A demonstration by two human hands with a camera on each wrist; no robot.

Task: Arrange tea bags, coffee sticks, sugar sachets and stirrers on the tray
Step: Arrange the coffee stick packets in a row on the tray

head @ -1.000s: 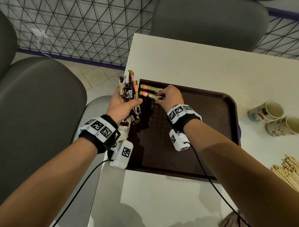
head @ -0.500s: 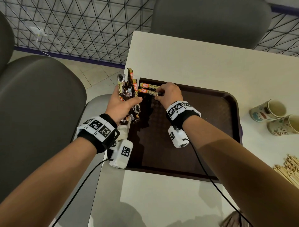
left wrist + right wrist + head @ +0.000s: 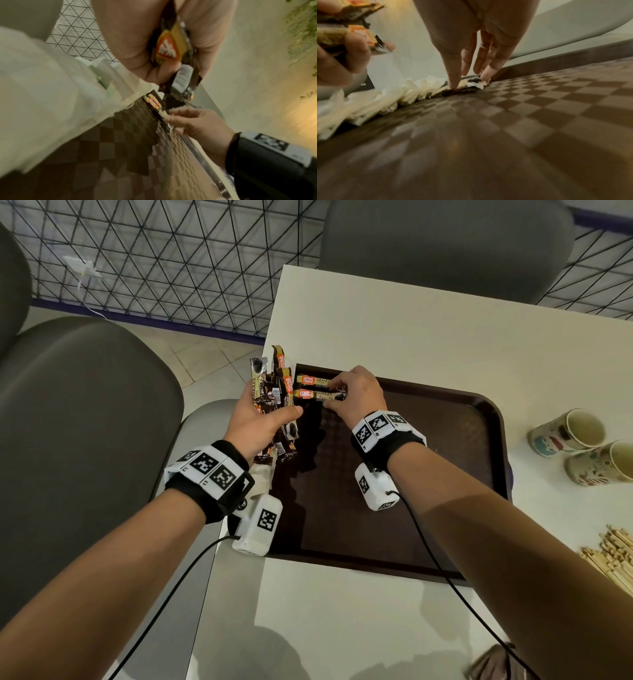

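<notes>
Nothing has shifted: right hand presses sticks on tray, left hand grips bundle

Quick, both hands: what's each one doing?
Left hand: grips a bundle of coffee sticks.
Right hand: straight fingertips press a coffee stick on the tray.

I'm seeing a dark brown tray with a checkered texture, and black-and-gold coffee sticks with orange-red labels at upper centre of the frame. White sachets are showing along its left edge. Pale, colourfully printed cups and tan stirrers are lying at right.
</notes>
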